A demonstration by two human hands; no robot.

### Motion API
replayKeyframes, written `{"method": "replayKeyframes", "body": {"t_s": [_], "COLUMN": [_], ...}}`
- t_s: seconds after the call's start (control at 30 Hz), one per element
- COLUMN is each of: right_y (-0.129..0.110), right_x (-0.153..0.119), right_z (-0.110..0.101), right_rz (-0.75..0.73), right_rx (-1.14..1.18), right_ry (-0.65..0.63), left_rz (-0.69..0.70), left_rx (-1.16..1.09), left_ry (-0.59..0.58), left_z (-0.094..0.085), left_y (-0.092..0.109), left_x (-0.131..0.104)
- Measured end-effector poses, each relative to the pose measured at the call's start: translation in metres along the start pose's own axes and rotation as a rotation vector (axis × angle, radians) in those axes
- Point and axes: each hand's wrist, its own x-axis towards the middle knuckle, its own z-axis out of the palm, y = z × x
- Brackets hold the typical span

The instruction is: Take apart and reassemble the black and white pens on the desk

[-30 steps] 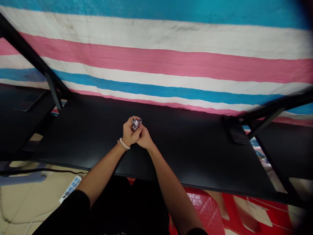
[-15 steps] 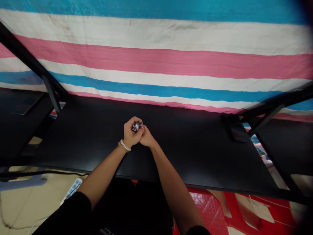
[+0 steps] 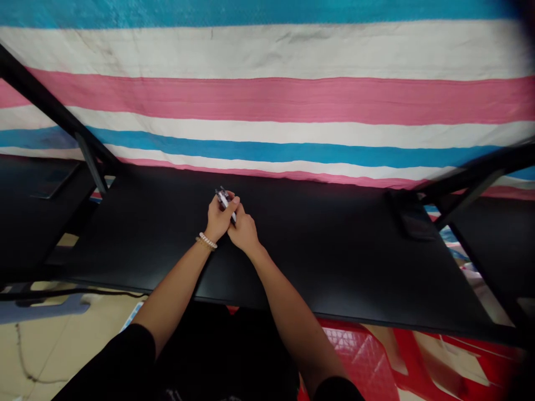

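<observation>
Above the middle of the black table, a small bundle of slim sticks that look like pens is held in both hands. Its dark and clear ends point up and to the far left, and a whitish length shows between the fingers. My left hand, with beaded bracelets at the wrist, is closed around the upper part, its thumb lying along the bundle. My right hand presses against the left one and closes on the lower part. The hands hide most of the bundle.
The black table carries a dark phone-like object at the right. A striped tarp hangs behind. Black slanted braces stand at the sides. A red plastic stool and a power strip are below the front edge.
The bundle has tipped from pointing up at me to leaning far left, showing more of its length. Both hands have turned, and the right hand shows more of its back.
</observation>
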Motion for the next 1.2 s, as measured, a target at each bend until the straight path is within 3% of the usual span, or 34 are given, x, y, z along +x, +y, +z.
{"method": "replayKeyframes", "body": {"t_s": [0.13, 0.23, 0.37, 0.5, 0.77, 1.07, 1.2], "right_y": [0.003, 0.012, 0.02, 0.024, 0.03, 0.028, 0.034], "right_x": [0.001, 0.003, 0.006, 0.007, 0.009, 0.007, 0.008], "right_z": [-0.003, -0.002, -0.001, -0.004, -0.008, -0.011, -0.017], "right_rz": [-0.004, -0.05, -0.22, -0.273, -0.22, -0.163, -0.188], "right_rx": [0.078, 0.108, 0.136, 0.121, 0.085, 0.013, 0.061], "right_ry": [0.027, 0.004, 0.042, 0.102, 0.156, 0.17, 0.102], "left_rz": [-0.001, -0.023, -0.038, 0.043, 0.216, 0.275, 0.287], "left_rx": [0.08, 0.19, 0.322, 0.453, 0.534, 0.519, 0.571], "left_ry": [-0.13, -0.087, -0.017, 0.042, -0.003, 0.118, 0.048], "left_z": [-0.003, -0.005, -0.009, -0.013, -0.021, -0.035, -0.037], "left_y": [-0.007, -0.01, -0.013, -0.018, -0.038, -0.032, -0.027], "left_x": [0.003, 0.008, 0.014, 0.02, 0.026, 0.033, 0.032]}}
